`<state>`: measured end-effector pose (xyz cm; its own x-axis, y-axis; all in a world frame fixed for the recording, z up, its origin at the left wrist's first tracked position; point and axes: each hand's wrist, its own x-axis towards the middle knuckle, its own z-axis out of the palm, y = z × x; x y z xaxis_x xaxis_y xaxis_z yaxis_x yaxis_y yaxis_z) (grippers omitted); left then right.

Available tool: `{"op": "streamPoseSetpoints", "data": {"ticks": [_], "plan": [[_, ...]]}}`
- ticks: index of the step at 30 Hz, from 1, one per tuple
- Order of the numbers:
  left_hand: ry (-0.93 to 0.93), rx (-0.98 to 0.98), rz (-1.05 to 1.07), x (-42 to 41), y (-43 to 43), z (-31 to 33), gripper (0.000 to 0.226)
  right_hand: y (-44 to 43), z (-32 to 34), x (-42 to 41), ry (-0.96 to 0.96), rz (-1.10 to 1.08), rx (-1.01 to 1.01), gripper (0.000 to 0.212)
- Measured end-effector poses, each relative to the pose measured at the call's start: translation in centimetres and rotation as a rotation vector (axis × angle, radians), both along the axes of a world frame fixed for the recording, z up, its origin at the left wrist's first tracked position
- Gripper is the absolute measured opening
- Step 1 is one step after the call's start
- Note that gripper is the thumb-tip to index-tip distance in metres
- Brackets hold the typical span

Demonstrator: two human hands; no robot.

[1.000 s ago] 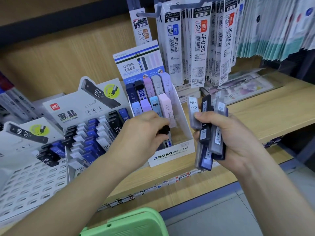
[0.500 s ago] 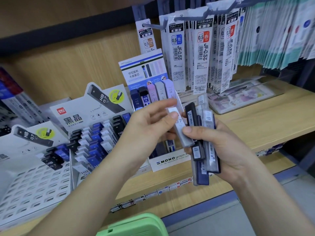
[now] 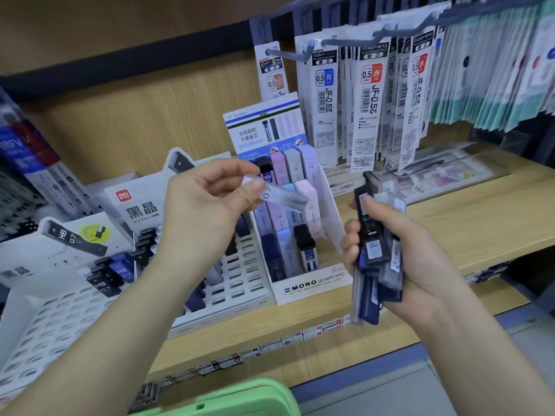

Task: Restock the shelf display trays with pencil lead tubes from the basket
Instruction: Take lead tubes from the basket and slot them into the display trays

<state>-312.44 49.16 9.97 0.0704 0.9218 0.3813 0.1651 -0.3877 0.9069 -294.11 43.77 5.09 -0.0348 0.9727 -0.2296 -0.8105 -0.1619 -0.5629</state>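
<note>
My left hand [image 3: 207, 202] pinches one clear grey lead tube [image 3: 285, 196] marked 0.7 between thumb and fingers, lifted in front of the MONO display tray [image 3: 312, 285]. My right hand [image 3: 399, 259] grips a bundle of several lead tubes [image 3: 375, 253], dark blue, black and clear, held upright to the right of that tray. The MONO tray holds pastel and dark tubes in rows. To its left stands a white slotted display tray [image 3: 240, 280] with many open slots, and a further slotted tray [image 3: 45, 319] at the far left. The green basket [image 3: 228, 400] shows at the bottom edge.
Refill packs [image 3: 369, 109] hang on hooks above the wooden shelf [image 3: 468, 223]. Flat clear packets lie on the shelf at the right. Price labels line the shelf's front edge [image 3: 300, 337]. Dark boxes stand at the far left.
My left hand left the MONO tray, took a clear tube from the bundle in my right hand, and lifted it away to the left. My right hand lowered slightly.
</note>
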Motion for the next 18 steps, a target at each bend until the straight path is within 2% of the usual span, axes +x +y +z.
{"op": "streamPoseSetpoints", "data": {"ticks": [4,8,11,14,18], "plan": [[0.224,0.108,0.061,0.2,0.3,0.4,0.026,-0.1,-0.1,0.2,0.037,-0.089,-0.047,0.013],[0.200,0.145,0.140,-2.1,0.8,1.6,0.019,-0.2,-0.4,0.0,-0.110,-0.071,0.012,0.021],[0.246,0.134,0.138,-3.5,0.5,1.6,0.015,0.0,-0.7,-0.9,-0.255,-0.036,0.053,0.024],[0.305,0.142,0.130,-4.5,-0.1,1.0,0.017,0.0,-1.0,-2.0,-0.380,-0.008,0.044,0.037],[0.240,0.046,0.076,-5.7,-1.5,-0.3,0.016,-0.5,-0.6,-3.8,-0.523,0.067,0.096,0.044]]}}
